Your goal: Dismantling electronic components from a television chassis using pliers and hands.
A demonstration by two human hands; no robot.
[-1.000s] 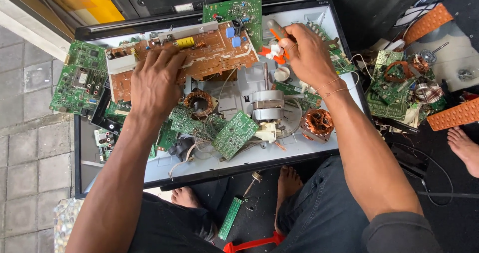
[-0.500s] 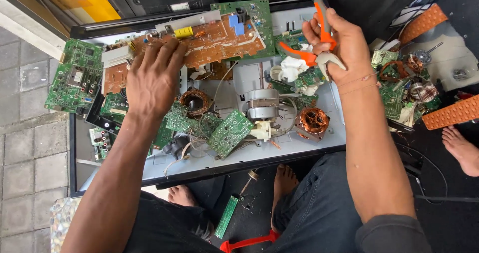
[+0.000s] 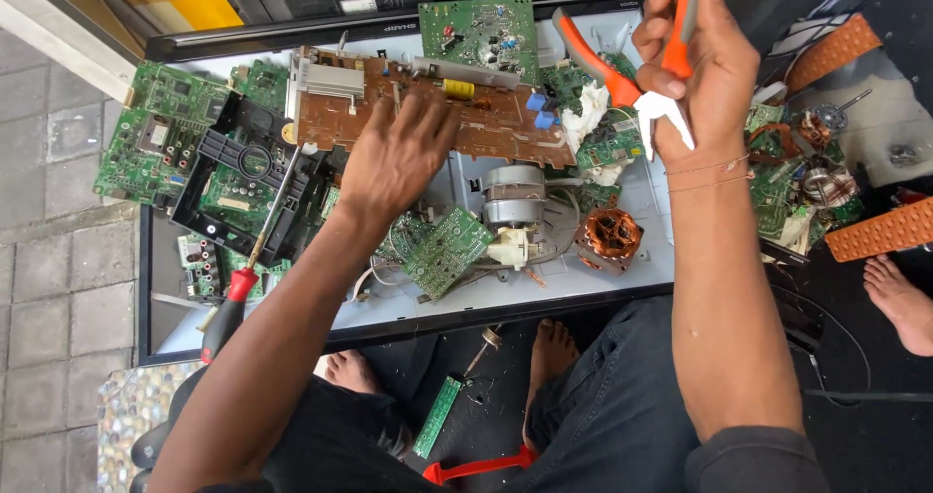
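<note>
Here, a brown circuit board [image 3: 428,114] is pressed down by the left hand [image 3: 394,163], whose spread fingers lie flat on its surface with nothing clasped in them. The board lies across the upper middle of a pale flat panel [image 3: 622,270] used as a work surface, at about 12 o'clock from the person. A yellow capacitor [image 3: 458,89] and two blue blocks [image 3: 540,110] stand on the board, just past the fingertips toward 1 o'clock.

The right hand [image 3: 695,66] is raised above the panel at about 2 o'clock and is closed around the orange handles of a pair of pliers [image 3: 622,83]. The handles are spread apart, one reaching out toward 10 o'clock and the other held upright in the fist; whether the jaws are open cannot be told.

A grey motor [image 3: 513,197] lies at 5 o'clock from the left hand, with a copper-wound coil [image 3: 609,238] just beside it toward 3 o'clock. A small green circuit board [image 3: 447,250] rests close under the left wrist. A black plastic frame [image 3: 243,177] lies at 9 o'clock from that hand, over further green boards. A red-handled screwdriver [image 3: 233,304] leans across the panel's left part, at about 8 o'clock. Another green board [image 3: 478,34] lies at the far edge, at 12 o'clock.
</note>
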